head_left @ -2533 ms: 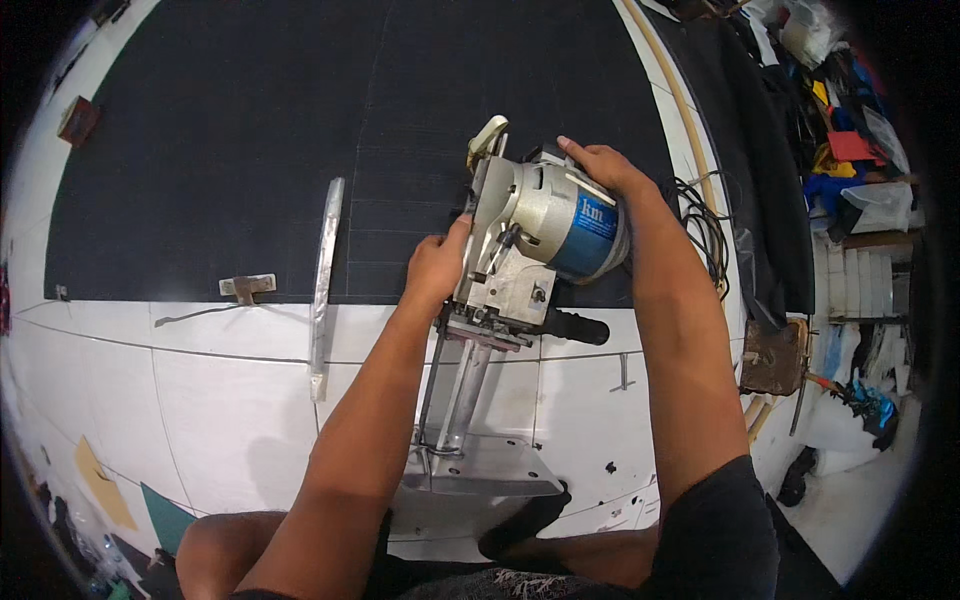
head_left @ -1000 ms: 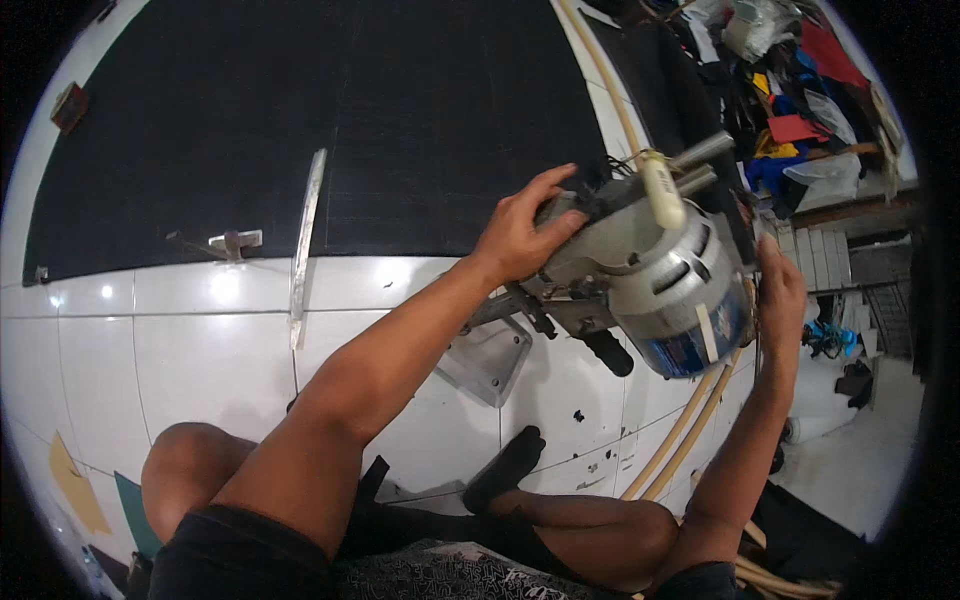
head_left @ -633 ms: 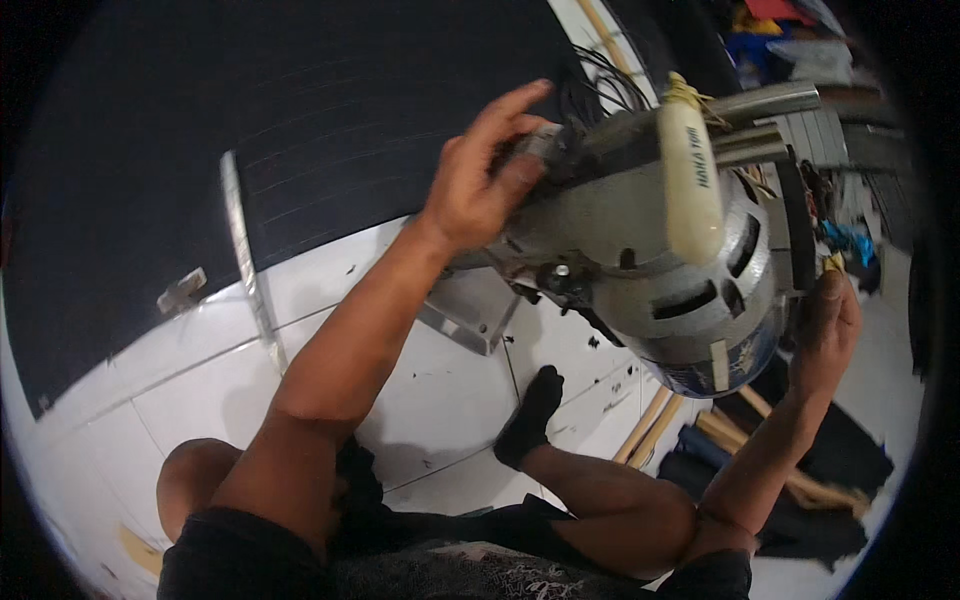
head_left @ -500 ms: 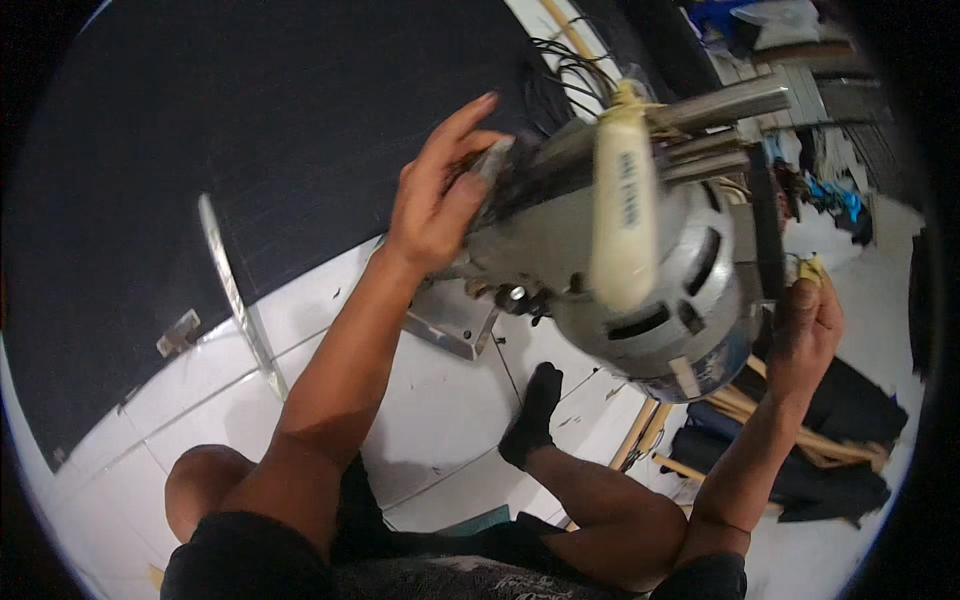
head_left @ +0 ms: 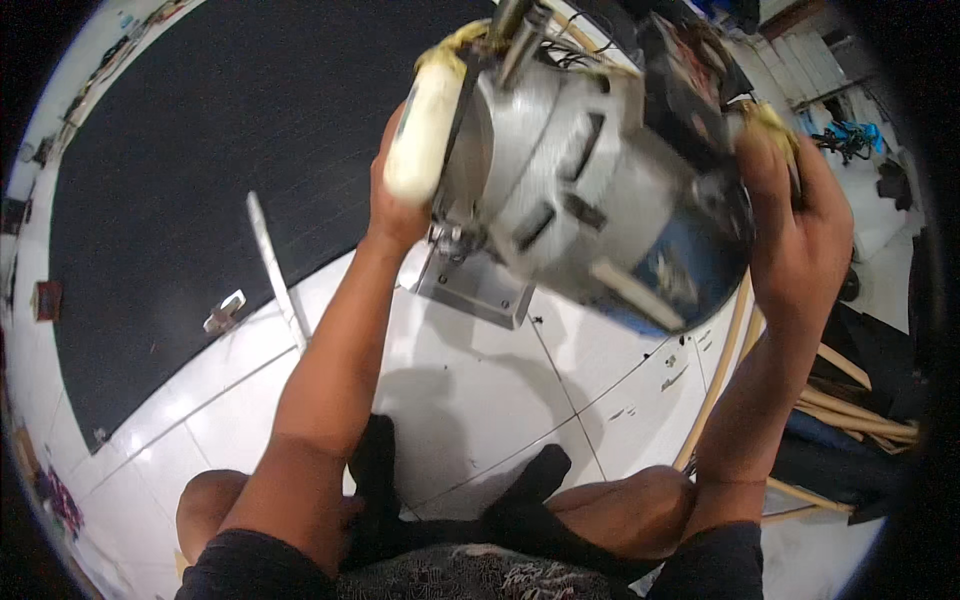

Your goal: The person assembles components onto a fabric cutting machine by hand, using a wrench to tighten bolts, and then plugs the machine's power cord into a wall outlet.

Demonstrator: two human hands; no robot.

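An electric cloth cutting machine (head_left: 560, 170) with a round silver motor housing stands in front of me, tilted. Its flat metal base plate (head_left: 472, 292) shows below, over the white floor tiles. Strapped to its left side with yellow material is a cream plastic bottle (head_left: 425, 135). My left hand (head_left: 398, 195) is closed on the machine's left side, its fingers mostly hidden behind the bottle. At the right end my right hand (head_left: 800, 225) wraps round a part bound in yellow. Motion blurs the upper part of the machine.
Black cloth (head_left: 200, 170) lies spread over the floor ahead and left. A metal strip (head_left: 272, 262) and a small metal piece (head_left: 224, 312) rest at its edge. Wooden sticks (head_left: 850, 415) and dark fabric lie at the right. Cables (head_left: 585, 45) run behind the machine.
The machine has turned, bringing its bottle to the left and its motor housing towards the middle. My left hand has gone from its upper left part to behind the bottle.
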